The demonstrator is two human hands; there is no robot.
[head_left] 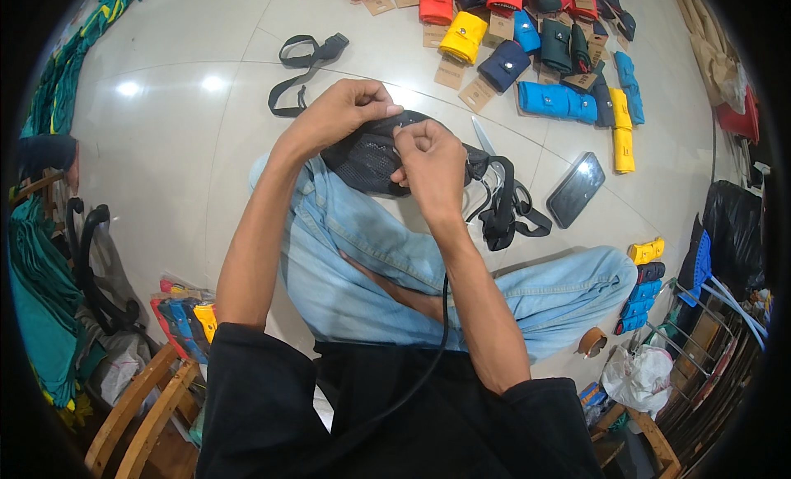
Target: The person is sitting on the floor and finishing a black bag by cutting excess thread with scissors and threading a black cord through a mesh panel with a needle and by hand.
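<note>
A black waist bag (362, 162) with a mesh panel lies across my bent legs. At its upper edge my left hand (346, 112) is closed, thumb and forefinger pinching the fabric. My right hand (432, 162) is closed in a pinch over the bag's face, close to the left one; what sits between its fingertips is too small to make out. One black strap with a buckle (309, 59) stretches out on the floor beyond the bag. Another black strap (503, 211) lies bunched at the right, next to scissors (482, 135) partly hidden by the bag.
A dark phone (576, 190) lies to the right. Rolled pouches (556, 100) in several colours, many with cardboard tags, spread over the far right floor. More pouches (638, 285) stack beside my knee, near a tape roll (592, 341). Wooden chair parts (136, 413) and green fabric (41, 289) stand left.
</note>
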